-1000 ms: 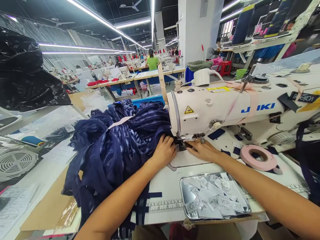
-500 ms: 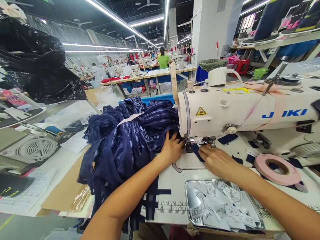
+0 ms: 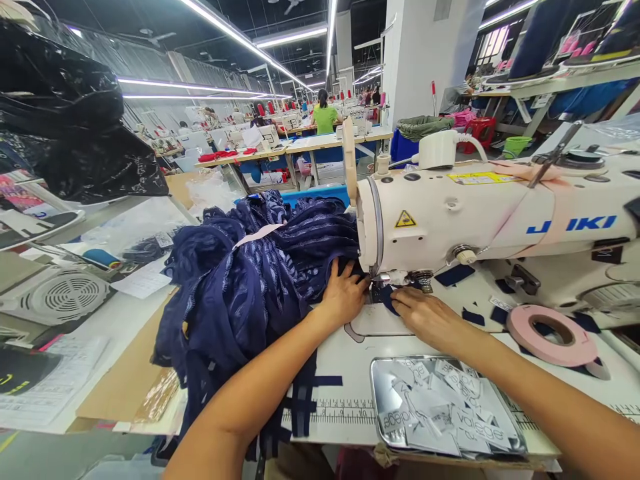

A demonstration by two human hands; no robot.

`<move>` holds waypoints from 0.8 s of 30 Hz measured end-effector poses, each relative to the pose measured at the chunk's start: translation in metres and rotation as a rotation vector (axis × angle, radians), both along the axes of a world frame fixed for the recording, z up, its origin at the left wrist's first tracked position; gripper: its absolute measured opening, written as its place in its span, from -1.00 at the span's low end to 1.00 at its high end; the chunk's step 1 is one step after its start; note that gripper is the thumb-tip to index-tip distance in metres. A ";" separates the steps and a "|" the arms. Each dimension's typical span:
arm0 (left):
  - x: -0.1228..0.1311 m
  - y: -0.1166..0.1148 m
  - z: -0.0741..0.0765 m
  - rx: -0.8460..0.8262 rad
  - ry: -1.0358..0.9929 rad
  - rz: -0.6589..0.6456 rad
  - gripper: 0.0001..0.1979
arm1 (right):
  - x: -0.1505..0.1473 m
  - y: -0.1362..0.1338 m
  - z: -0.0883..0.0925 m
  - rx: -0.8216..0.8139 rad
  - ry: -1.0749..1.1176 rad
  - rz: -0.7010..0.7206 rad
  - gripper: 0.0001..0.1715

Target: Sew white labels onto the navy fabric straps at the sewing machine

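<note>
My left hand (image 3: 345, 295) lies with its fingers spread on a heap of navy fabric (image 3: 245, 287), just left of the presser foot on a white sewing machine (image 3: 425, 220). To the right of the foot, my right hand (image 3: 423, 313) has its fingers pressed together on a small navy fabric piece (image 3: 387, 298). The far end of that piece lies by the foot; my fingertips hide part of it. A pale band (image 3: 257, 235) crosses the heap. Below my right wrist, a metal tray (image 3: 379, 383) holds several white printed labels (image 3: 450, 407).
On the machine bed lie a pink tape roll (image 3: 553, 335) and navy scraps (image 3: 455, 275). A ruler strip (image 3: 345, 412) runs along the table's front. Cardboard (image 3: 127, 373) and papers lie left, below a black plastic bag (image 3: 75, 127). A person in green (image 3: 326, 119) sits farther back.
My right hand has shifted slightly left toward the presser foot, and the small navy piece has moved with it. My left hand stays almost where it was on the fabric.
</note>
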State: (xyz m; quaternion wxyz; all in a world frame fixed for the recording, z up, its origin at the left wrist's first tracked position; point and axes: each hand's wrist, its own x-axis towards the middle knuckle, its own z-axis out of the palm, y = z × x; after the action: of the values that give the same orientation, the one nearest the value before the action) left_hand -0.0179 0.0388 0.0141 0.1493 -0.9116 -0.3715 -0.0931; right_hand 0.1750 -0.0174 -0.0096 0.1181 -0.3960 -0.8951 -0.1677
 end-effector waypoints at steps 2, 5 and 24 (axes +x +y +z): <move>0.000 0.001 0.000 -0.002 0.000 -0.001 -0.73 | -0.002 -0.001 0.001 0.005 -0.014 -0.013 -0.68; 0.001 0.003 -0.001 -0.003 -0.004 -0.008 -0.74 | -0.006 -0.002 0.003 0.017 -0.037 -0.032 -0.69; 0.005 0.013 -0.005 0.001 -0.030 -0.009 -0.79 | -0.025 -0.001 0.011 -0.020 -0.085 -0.181 -0.73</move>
State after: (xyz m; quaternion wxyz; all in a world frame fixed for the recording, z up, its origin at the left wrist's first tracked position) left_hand -0.0127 0.0520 0.0088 0.1439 -0.9117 -0.3695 -0.1075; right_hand 0.1496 -0.0184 0.0013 0.0604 -0.4689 -0.8615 -0.1853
